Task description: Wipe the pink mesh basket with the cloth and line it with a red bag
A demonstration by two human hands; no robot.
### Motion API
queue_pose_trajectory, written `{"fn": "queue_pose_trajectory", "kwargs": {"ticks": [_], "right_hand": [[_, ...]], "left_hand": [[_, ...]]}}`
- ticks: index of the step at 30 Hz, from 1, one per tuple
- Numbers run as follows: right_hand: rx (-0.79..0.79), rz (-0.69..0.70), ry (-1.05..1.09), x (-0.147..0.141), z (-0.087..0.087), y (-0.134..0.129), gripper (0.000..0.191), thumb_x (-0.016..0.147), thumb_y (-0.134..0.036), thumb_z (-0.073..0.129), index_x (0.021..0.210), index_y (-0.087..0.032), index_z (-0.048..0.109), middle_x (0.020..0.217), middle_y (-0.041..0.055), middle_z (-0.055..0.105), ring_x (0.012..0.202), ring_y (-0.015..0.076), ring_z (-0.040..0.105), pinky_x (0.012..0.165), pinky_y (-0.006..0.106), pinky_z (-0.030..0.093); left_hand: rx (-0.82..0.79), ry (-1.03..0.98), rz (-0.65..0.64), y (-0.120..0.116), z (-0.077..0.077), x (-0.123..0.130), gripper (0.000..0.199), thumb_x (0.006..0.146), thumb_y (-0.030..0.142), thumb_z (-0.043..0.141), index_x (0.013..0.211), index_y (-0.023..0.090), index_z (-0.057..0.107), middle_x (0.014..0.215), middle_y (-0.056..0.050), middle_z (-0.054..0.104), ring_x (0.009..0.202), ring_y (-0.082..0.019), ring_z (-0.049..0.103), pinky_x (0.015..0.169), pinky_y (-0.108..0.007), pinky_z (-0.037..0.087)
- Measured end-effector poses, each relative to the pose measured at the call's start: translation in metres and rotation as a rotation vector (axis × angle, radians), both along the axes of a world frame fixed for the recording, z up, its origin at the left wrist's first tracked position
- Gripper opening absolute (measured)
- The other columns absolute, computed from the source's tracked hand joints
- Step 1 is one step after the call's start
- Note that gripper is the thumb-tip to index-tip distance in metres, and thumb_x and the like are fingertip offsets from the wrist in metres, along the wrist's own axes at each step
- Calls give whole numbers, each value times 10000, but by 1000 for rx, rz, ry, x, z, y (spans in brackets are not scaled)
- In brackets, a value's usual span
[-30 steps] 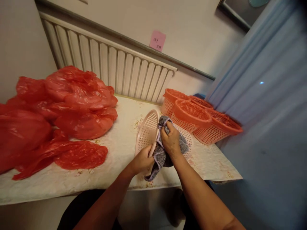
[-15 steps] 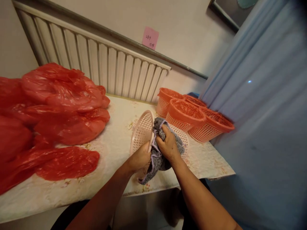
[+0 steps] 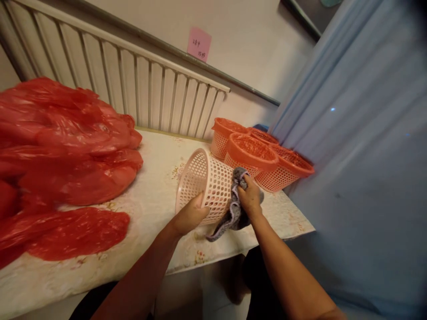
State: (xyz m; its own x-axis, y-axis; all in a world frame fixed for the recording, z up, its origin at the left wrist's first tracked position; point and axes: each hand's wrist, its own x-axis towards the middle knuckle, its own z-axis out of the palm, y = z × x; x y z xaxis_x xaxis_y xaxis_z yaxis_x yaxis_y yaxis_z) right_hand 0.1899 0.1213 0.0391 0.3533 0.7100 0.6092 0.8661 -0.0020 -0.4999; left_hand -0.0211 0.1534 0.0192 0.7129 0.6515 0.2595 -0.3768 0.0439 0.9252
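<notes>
A pale pink perforated plastic wastebasket lies tilted on its side above the table, its mouth turned to the left. My left hand grips its rim, thumb inside and fingers on the outer wall. Bunched in my right hand is a grey cloth with a lilac edge, pressed against the basket's base end. One corner of the cloth hangs down toward the tabletop. The base itself is hidden behind the cloth and hand.
Several similar baskets with red liners stand at the table's right end, beside a blue curtain. Red plastic bags are heaped on the left of the flowered tablecloth. Behind are a radiator and a pink note.
My right hand has moved with the cloth from near the basket's rim along its side to the base end. More of the perforated wall now shows. The view has shifted slightly.
</notes>
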Motion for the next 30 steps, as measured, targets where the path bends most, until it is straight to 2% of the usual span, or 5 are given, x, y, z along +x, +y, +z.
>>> {"fn": "queue_pose_trajectory", "kwargs": {"ticks": [6,11,14,22,30], "right_hand": [[90,-277,135,43,-30,-23,248,720,-249,450,906,-186,602,791,31,621,707,190,501,688,292,381],[174,-310,219,7,-48,-34,263,753,-258,478,977,-189,598,905,62,646,817,217,549,767,315,403],[159,-158,155,-27,-49,-34,231,755,-223,479,954,-185,588,917,70,634,855,225,552,799,333,416],[131,310,-42,-91,-2,-20,184,756,-125,439,865,-205,564,900,53,604,875,209,555,809,317,431],[104,199,111,-81,31,18,324,758,-169,459,1040,-197,617,928,33,664,819,198,581,781,309,438]], "left_hand": [[69,39,44,4,-5,-3,495,694,126,548,1186,115,603,1186,-100,681,1120,-262,605,1055,-451,422],[78,32,4,9,-13,-5,481,724,138,574,1204,114,600,1196,-115,672,1104,-260,615,1035,-445,438],[121,19,-21,8,-17,1,465,752,139,574,1215,127,598,1198,-105,668,1102,-243,613,1039,-422,437],[299,163,3,10,-45,0,337,788,126,529,1107,146,636,1068,-48,689,1006,-209,605,977,-346,461],[401,273,-123,11,-48,-15,212,830,178,507,984,141,648,950,-42,678,909,-186,592,894,-305,492]]}}
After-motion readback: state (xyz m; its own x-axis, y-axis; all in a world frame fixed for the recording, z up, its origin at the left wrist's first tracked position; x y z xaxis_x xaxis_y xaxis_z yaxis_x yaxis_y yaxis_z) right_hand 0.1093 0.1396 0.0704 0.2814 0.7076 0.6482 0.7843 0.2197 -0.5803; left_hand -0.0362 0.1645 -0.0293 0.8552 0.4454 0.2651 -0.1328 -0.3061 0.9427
